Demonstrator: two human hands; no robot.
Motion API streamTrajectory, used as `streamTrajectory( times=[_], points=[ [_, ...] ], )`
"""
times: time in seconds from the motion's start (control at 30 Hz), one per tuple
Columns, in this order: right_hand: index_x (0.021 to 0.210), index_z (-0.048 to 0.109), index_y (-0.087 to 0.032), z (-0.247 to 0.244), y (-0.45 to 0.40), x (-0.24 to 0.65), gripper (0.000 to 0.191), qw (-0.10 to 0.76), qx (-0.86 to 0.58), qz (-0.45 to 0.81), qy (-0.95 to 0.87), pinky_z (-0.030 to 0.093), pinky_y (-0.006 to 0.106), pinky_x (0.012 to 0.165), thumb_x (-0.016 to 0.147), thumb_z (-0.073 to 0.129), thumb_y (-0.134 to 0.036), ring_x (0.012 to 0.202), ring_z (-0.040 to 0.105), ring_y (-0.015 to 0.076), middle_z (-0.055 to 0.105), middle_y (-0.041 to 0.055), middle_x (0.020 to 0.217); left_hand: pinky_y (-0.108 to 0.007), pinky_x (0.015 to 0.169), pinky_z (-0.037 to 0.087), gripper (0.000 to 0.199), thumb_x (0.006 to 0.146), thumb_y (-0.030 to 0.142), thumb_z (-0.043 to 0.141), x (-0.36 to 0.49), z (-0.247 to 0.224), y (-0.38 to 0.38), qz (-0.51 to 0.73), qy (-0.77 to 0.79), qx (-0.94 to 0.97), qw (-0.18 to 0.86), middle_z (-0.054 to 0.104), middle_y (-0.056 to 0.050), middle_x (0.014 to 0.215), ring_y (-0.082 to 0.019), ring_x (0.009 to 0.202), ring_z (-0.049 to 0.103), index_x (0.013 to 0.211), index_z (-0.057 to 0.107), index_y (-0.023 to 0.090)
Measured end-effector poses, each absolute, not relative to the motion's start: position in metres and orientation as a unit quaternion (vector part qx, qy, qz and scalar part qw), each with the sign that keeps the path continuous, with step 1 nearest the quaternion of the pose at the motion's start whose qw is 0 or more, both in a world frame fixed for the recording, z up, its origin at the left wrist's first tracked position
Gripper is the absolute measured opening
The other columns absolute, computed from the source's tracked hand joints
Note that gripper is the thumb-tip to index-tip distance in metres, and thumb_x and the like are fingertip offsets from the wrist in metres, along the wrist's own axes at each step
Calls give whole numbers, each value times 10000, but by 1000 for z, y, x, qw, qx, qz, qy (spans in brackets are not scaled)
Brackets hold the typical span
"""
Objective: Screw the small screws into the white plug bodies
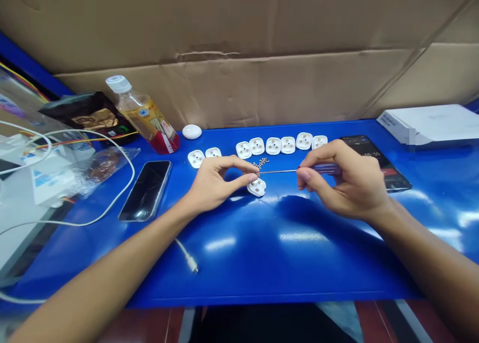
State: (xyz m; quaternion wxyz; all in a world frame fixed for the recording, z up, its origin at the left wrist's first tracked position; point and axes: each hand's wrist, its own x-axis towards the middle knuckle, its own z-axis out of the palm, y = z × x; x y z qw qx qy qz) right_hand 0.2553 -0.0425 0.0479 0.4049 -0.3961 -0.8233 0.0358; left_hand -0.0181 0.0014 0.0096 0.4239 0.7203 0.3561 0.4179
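My right hand (346, 180) grips the handle of a screwdriver (279, 171), whose thin metal shaft points left, held level above the table. The thumb and forefinger of my left hand (220, 180) are pinched together at the shaft's tip; whether a small screw sits between them is too small to tell. Just below that tip, a white rounded part (256, 187) with metal contacts lies on the blue table. A small pile of screws (263, 162) lies right behind the shaft. Farther back stretches a row of similar white parts (273, 145), with two more (196, 158) to the left.
A phone (145, 190) lies left, another phone (377, 163) behind my right hand. A bottle (147, 116), black pouch (93, 116) and white cable (112, 208) are at left. A white oval piece (192, 132), white box (434, 126) and cable plug (191, 263) also lie on the table.
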Motion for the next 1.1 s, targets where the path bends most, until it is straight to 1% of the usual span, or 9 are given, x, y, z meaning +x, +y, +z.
streamTrajectory(
  times=[0.1, 0.33, 0.53, 0.7, 0.87, 1.0, 1.1],
  points=[
    [1002, 622, -262, 46, -42, 256, 95, 411, -381, 20, -828, 586, 273, 594, 1006, 703, -213, 642, 724, 142, 769, -30, 836, -349, 896, 640, 167, 869, 340, 910, -17, 10, 1, 425, 354, 716, 426, 857, -66, 973, -224, 907, 792, 976, 882, 213],
    [1041, 626, -252, 43, -41, 260, 87, 395, -351, 7, -849, 603, 288, 640, 1008, 690, -203, 715, 743, 166, 779, 1, 904, -312, 882, 650, 174, 865, 304, 919, -17, 8, 2, 435, 341, 719, 422, 862, -67, 982, -210, 903, 803, 1005, 887, 207],
    [1046, 633, -270, 46, -39, 266, 105, 374, -340, 21, -863, 584, 299, 596, 994, 716, -233, 681, 729, 173, 775, -18, 887, -294, 872, 664, 139, 906, 266, 883, -19, 10, 3, 422, 319, 753, 391, 863, -69, 992, -200, 897, 814, 1031, 881, 204],
    [1098, 613, -305, 50, -41, 271, 155, 336, -341, 30, -878, 612, 312, 685, 1009, 709, -221, 790, 770, 197, 792, -21, 966, -286, 841, 667, 165, 929, 256, 861, -22, 12, 2, 413, 299, 777, 369, 863, -73, 1007, -198, 884, 820, 1084, 871, 199],
    [1101, 600, -307, 50, -42, 270, 163, 333, -349, 21, -876, 593, 302, 673, 1017, 701, -211, 778, 762, 186, 784, -32, 960, -295, 885, 638, 252, 916, 231, 881, -23, 12, 3, 406, 268, 802, 346, 860, -71, 1018, -189, 913, 806, 1164, 853, 198],
    [1100, 611, -306, 50, -42, 270, 140, 329, -361, 15, -872, 588, 305, 693, 1020, 698, -231, 784, 759, 186, 787, -26, 971, -319, 931, 622, 331, 897, 300, 906, -24, 13, 4, 373, 276, 818, 340, 850, -79, 1122, -205, 989, 788, 1208, 838, 208],
    [1060, 608, -288, 50, -41, 270, 118, 324, -361, 16, -874, 575, 303, 648, 1007, 675, -207, 739, 757, 187, 787, -20, 926, -339, 922, 607, 434, 855, 370, 939, -25, 13, 6, 344, 300, 828, 325, 833, -79, 1170, -210, 986, 761, 1242, 820, 213]
  ],
)
